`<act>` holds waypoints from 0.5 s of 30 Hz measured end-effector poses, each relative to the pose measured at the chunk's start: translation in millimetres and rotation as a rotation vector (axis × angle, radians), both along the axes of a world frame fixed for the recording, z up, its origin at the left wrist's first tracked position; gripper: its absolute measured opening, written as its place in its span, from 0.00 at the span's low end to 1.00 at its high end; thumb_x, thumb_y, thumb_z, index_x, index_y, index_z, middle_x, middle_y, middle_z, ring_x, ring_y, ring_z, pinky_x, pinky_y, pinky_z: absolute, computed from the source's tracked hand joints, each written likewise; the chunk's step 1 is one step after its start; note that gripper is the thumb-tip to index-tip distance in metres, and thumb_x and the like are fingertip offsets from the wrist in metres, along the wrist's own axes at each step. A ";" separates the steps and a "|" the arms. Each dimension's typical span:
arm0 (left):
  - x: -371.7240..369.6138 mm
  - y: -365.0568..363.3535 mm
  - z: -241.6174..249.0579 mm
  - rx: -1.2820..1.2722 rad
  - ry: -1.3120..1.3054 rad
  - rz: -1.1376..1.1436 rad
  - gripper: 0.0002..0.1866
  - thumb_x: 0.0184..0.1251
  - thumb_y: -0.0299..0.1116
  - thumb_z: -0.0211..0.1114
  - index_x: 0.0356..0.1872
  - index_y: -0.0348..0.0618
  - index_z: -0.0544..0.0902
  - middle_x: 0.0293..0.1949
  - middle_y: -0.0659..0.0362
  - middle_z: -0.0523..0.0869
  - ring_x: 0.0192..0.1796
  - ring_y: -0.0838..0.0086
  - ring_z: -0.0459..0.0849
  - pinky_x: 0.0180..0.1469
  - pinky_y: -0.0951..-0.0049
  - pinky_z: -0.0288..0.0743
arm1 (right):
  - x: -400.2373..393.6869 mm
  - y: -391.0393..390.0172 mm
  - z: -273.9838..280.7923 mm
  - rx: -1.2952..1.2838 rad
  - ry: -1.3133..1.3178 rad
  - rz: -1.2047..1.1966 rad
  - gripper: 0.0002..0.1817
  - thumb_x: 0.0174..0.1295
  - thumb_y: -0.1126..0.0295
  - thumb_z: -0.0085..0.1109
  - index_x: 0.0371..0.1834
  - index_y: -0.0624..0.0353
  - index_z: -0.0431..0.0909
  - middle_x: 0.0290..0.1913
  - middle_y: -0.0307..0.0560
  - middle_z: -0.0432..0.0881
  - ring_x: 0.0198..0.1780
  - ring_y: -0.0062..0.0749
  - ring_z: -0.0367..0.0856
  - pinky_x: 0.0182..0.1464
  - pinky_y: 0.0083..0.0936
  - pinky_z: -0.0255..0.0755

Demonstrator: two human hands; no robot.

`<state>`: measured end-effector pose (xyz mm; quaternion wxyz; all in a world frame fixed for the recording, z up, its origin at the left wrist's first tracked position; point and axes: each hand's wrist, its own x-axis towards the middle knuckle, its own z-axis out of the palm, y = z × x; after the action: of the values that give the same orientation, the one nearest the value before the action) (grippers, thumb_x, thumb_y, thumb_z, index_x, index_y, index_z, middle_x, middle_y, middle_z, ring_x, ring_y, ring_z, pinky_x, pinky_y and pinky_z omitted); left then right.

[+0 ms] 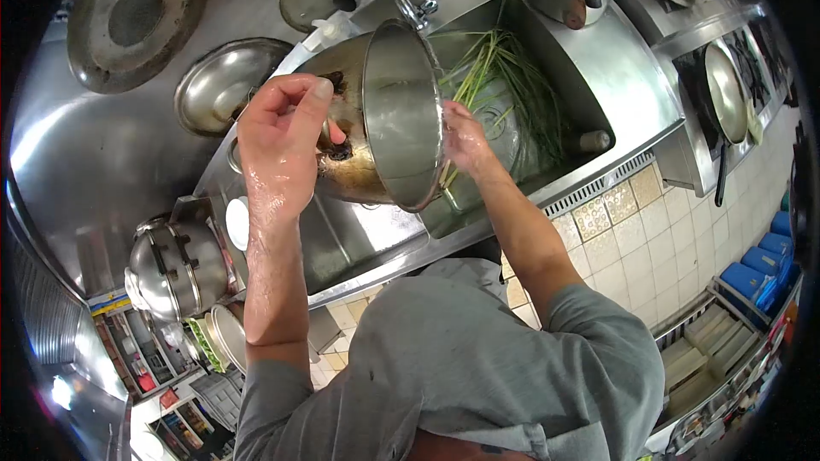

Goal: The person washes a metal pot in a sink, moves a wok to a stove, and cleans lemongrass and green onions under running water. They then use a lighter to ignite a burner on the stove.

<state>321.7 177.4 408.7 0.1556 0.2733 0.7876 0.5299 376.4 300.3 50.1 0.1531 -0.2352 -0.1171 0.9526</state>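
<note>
Sink (pixel 583 102) w/ greens (pixel 494 64), pt. hidden by pot (pixel 401 119) in hands (pixel 284 132) (pixel 465 138), lids (pixel 224 81) nr

The pot (pixel 350 179) is offering a way in through its open mouth, though the right hand (pixel 465 141) is crowding the right of its rim and the left hand (pixel 284 141) is blocking its handle side. The faucet (pixel 416 10) is standing just behind the pot. Right of the pot, green stalks (pixel 500 68) are cluttering the sink; in front of the pot, a gap is running above the basin.
</note>
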 end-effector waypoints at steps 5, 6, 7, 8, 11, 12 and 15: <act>14.2 13.7 2.3 0.007 -0.011 -0.070 0.10 0.70 0.31 0.67 0.44 0.33 0.81 0.34 0.60 0.83 0.29 0.80 0.82 0.30 0.81 0.69 | -17.1 -7.5 -20.6 0.047 0.087 0.010 0.13 0.70 0.77 0.53 0.56 0.56 0.73 0.42 0.44 0.82 0.42 0.32 0.83 0.43 0.33 0.81; 16.7 16.1 1.7 0.021 -0.015 -0.077 0.10 0.70 0.30 0.67 0.44 0.33 0.81 0.34 0.60 0.82 0.29 0.80 0.81 0.31 0.81 0.70 | -19.1 -9.3 -20.5 0.046 0.086 0.003 0.13 0.70 0.77 0.53 0.56 0.56 0.73 0.42 0.44 0.82 0.42 0.32 0.83 0.43 0.33 0.81; 18.9 18.3 1.1 0.035 -0.020 -0.081 0.09 0.70 0.29 0.66 0.45 0.33 0.81 0.35 0.60 0.82 0.29 0.80 0.81 0.32 0.81 0.70 | -20.5 -11.9 -20.5 0.026 0.107 0.028 0.13 0.70 0.77 0.54 0.56 0.56 0.72 0.42 0.44 0.82 0.40 0.33 0.83 0.40 0.32 0.81; 21.0 20.2 1.1 0.033 -0.020 -0.083 0.09 0.70 0.29 0.66 0.45 0.33 0.81 0.35 0.60 0.82 0.29 0.80 0.81 0.32 0.81 0.70 | -22.0 -15.5 -20.5 0.006 0.128 0.055 0.13 0.70 0.76 0.54 0.56 0.56 0.72 0.43 0.45 0.82 0.38 0.33 0.83 0.38 0.31 0.81; 24.8 24.1 2.6 0.053 -0.050 -0.105 0.10 0.69 0.27 0.67 0.47 0.33 0.81 0.37 0.60 0.81 0.30 0.81 0.80 0.33 0.80 0.72 | -29.5 -26.0 -22.5 -0.037 0.198 0.161 0.12 0.71 0.76 0.54 0.55 0.56 0.71 0.42 0.45 0.82 0.34 0.34 0.83 0.33 0.29 0.81; 25.0 24.3 3.0 0.054 -0.053 -0.137 0.10 0.69 0.27 0.66 0.47 0.34 0.80 0.38 0.61 0.81 0.33 0.83 0.79 0.34 0.81 0.72 | -33.4 -30.2 -22.4 -0.058 0.245 0.240 0.11 0.71 0.76 0.54 0.54 0.55 0.71 0.40 0.45 0.82 0.33 0.34 0.83 0.31 0.28 0.80; 28.3 26.9 -1.9 0.104 -0.040 -0.182 0.11 0.71 0.28 0.64 0.49 0.34 0.80 0.38 0.61 0.80 0.35 0.82 0.77 0.38 0.80 0.70 | -44.8 -56.6 21.3 -0.092 0.123 0.217 0.08 0.72 0.75 0.51 0.51 0.55 0.71 0.36 0.44 0.81 0.31 0.33 0.82 0.32 0.31 0.81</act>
<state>350.0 204.4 406.8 0.2046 0.3408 0.7277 0.5591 331.6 243.7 71.4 0.0449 -0.1690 -0.0884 0.9806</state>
